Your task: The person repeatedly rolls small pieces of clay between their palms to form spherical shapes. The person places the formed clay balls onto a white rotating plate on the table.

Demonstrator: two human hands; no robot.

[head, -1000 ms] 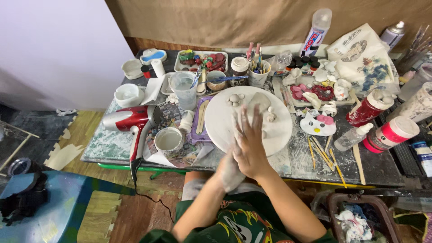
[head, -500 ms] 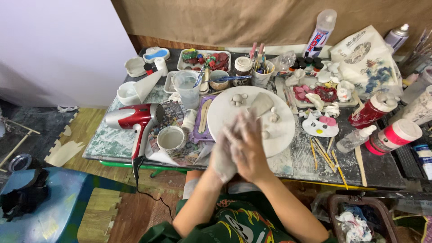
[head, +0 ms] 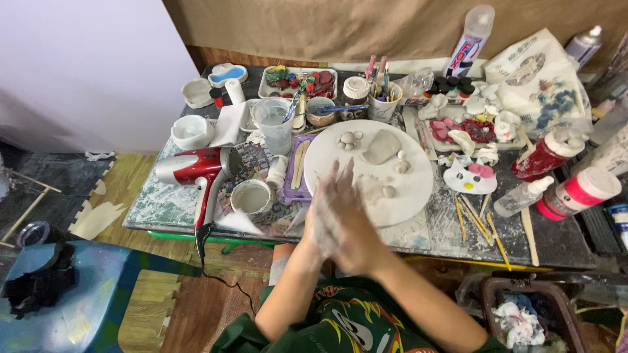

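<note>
On the far left of the table (head: 170,202): small white bowl (head: 191,131), contents unclear, then a red hair dryer (head: 196,168) lying on its side. Next to its nozzle, a round cup (head: 251,197) with pale grey liquid; behind that a clear plastic cup (head: 273,124) of cloudy water with a tool standing in it. Back row: rectangular tray (head: 301,82) of red and green bits, a small brown bowl (head: 321,111), a white cup (head: 383,101) packed with brushes and tools. Centre: left hand (head: 320,219) and right hand (head: 350,222) pressed palm to palm at the near edge of the round white board (head: 418,189), both motion-blurred, fingers straight and close together; cannot tell what, if anything, is between them. On the board: flat grey clay slab (head: 381,146), cluster of small clay balls (head: 348,138), a few loose lumps. Right of board: tray of white and pink clay figures (head: 474,131), cat-face palette (head: 470,176), red squeeze bottle (head: 549,153), pink-capped jar (head: 579,193). Bottom right, below the table: brown bin (head: 487,294) holding crumpled rags.
</note>
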